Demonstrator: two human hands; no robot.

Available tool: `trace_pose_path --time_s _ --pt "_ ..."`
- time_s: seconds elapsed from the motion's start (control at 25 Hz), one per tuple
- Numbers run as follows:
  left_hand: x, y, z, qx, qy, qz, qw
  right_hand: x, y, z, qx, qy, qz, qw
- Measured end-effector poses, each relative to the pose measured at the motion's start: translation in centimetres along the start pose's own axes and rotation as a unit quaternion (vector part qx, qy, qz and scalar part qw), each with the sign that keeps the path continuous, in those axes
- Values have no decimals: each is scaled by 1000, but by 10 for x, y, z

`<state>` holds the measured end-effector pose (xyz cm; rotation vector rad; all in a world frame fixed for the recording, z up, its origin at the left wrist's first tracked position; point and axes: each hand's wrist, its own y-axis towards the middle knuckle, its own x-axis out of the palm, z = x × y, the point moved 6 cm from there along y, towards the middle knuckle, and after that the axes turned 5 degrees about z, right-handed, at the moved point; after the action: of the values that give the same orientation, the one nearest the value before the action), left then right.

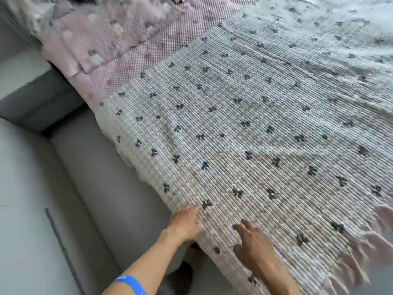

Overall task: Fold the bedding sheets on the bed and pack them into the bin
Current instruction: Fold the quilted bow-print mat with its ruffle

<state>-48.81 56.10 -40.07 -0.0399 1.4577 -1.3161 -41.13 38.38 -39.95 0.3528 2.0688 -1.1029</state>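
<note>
A pale ribbed sheet [244,128] printed with small dark bows lies spread over the bed, its near edge hanging over the bedside. My left hand [186,222] rests flat on that near edge, fingers slightly apart, a blue band on the wrist. My right hand [253,241] lies palm down on the sheet a little to the right, fingers spread. Neither hand grips the cloth. A pink ruffled trim [374,237] runs along the sheet's right edge. No bin is in view.
A pink checked sheet [148,54] covers the bed beyond the bow sheet, with a pink patterned pillow or blanket [89,33] at the far left. Grey floor [27,209] and a grey bed base [110,184] run along the left.
</note>
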Motion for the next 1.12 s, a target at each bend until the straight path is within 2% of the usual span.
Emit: trace_pose_path --time_s 0.12,0.24,0.36,0.44,0.52,0.64,0.72,0.8,0.84,0.92,1.0,1.12 --pt "-61 23 -28 -11 -7 52 999 -45 37 -70 -40 17 33 999" --pt "-119 80 -57 -11 -13 95 995 -63 99 -133 -48 8 49 998" --pt "-168 158 -103 -3 -10 80 997 -60 197 -191 -27 20 54 998" --pt "-195 203 -163 -9 31 60 998 -49 266 -236 -8 30 23 999" --pt "-228 244 -243 -63 2 63 996 -45 325 -274 -1 19 11 1000" --pt "-303 313 -361 -146 -82 124 978 -48 394 -314 27 16 19 999" --pt "-356 349 -407 -170 -123 197 957 -42 414 -320 47 -4 18 999" --pt "-392 373 -427 -173 -127 247 945 -32 416 -321 51 -31 28 998" --pt "-398 381 -431 -171 -104 245 949 -29 416 -322 52 -40 40 997" --pt "-404 390 -431 -176 -57 251 950 -26 417 -325 58 -48 53 996" --pt "-408 386 -415 -177 -31 290 940 -26 418 -327 63 -46 51 996" --pt "-410 358 -378 -81 -102 339 932 -30 416 -326 61 -23 33 997"
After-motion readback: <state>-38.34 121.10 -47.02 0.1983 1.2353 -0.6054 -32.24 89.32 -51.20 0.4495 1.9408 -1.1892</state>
